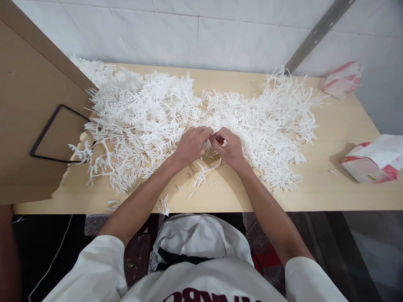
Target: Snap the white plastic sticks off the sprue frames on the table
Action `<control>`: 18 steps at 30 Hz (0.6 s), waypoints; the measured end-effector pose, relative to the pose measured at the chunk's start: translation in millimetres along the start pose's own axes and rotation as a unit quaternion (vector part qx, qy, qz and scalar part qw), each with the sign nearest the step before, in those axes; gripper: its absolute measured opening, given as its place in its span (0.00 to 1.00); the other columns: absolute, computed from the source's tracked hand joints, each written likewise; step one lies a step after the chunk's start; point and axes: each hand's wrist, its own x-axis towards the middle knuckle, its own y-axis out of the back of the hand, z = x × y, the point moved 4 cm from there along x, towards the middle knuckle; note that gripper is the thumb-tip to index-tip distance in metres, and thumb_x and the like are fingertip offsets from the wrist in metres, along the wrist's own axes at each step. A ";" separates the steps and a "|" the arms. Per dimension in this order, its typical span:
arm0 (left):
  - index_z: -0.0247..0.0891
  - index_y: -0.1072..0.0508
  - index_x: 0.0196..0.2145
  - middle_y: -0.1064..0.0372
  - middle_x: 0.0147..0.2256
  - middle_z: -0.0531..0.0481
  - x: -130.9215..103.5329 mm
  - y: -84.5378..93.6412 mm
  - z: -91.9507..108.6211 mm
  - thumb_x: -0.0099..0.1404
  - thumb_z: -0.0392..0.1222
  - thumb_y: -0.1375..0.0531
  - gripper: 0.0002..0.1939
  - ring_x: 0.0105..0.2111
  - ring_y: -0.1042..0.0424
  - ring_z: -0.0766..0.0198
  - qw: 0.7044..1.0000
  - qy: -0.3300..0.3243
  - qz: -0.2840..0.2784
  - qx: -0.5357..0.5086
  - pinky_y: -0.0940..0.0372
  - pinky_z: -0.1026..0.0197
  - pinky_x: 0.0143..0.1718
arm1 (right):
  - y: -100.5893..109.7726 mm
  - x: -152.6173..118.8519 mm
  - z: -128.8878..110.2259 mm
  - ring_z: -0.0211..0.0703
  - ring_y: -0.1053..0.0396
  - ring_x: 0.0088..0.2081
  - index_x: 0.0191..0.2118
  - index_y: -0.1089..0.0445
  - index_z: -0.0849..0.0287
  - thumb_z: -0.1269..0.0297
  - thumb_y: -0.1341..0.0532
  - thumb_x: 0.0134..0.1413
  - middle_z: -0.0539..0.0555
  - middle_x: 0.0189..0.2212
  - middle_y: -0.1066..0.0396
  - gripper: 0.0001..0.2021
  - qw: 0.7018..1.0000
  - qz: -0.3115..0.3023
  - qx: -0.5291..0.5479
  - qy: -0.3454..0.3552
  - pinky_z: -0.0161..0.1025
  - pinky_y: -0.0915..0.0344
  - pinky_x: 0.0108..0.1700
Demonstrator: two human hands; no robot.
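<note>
Both hands meet at the middle of the table, fingertips almost touching. My left hand (193, 144) is closed, fingers pinched together on something too small to make out. My right hand (229, 146) is curled too, thumb and forefinger pinched near a small dark reddish thing I cannot identify. A white branching plastic piece (203, 174) hangs or lies just below the hands, its stem running up toward my right hand. Behind them spread a large heap of white branching pieces (151, 105) on the left and another heap (267, 121) on the right.
A cardboard box (40, 84) with a black wire frame (47, 130) stands at the left. Two red and white packets (343, 79) (371, 161) are at the right. Small white bits (164, 205) lie near the table's front edge (315, 201). A tiled wall (214, 37) stands behind.
</note>
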 end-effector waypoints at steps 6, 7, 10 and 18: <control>0.38 0.37 0.36 0.32 0.34 0.46 1.4 0.6 -5.1 0.67 0.33 0.54 0.08 0.35 0.33 0.59 0.999 0.011 -0.002 0.044 0.43 0.57 0.39 | -3.4 -1.5 4.4 0.38 0.37 0.30 0.31 0.33 0.56 0.67 0.45 0.58 0.50 0.26 0.35 0.06 0.997 0.011 -0.054 0.045 0.37 0.40 0.33; 0.38 0.38 0.37 0.32 0.34 0.47 1.9 1.3 -6.7 0.69 0.35 0.55 0.08 0.34 0.34 0.61 1.000 0.026 0.005 0.012 0.42 0.58 0.38 | -1.9 -1.2 6.7 0.38 0.36 0.30 0.35 0.31 0.56 0.65 0.45 0.60 0.51 0.29 0.33 0.06 0.998 0.026 -0.045 0.033 0.37 0.38 0.33; 0.39 0.38 0.38 0.34 0.33 0.50 2.6 0.2 -8.6 0.71 0.40 0.55 0.09 0.31 0.36 0.64 0.996 0.048 0.001 -0.071 0.43 0.61 0.35 | 1.8 -0.1 12.9 0.37 0.32 0.33 0.46 0.30 0.54 0.61 0.46 0.61 0.54 0.38 0.28 0.11 0.999 0.048 -0.014 -0.012 0.38 0.35 0.34; 0.40 0.38 0.38 0.34 0.32 0.52 0.2 0.7 -7.9 0.71 0.41 0.53 0.07 0.30 0.37 0.67 0.988 0.072 0.044 -0.127 0.43 0.62 0.32 | -0.5 0.2 6.6 0.41 0.29 0.38 0.41 0.28 0.55 0.49 0.44 0.59 0.54 0.37 0.25 0.16 0.999 -0.022 0.030 -0.019 0.40 0.33 0.40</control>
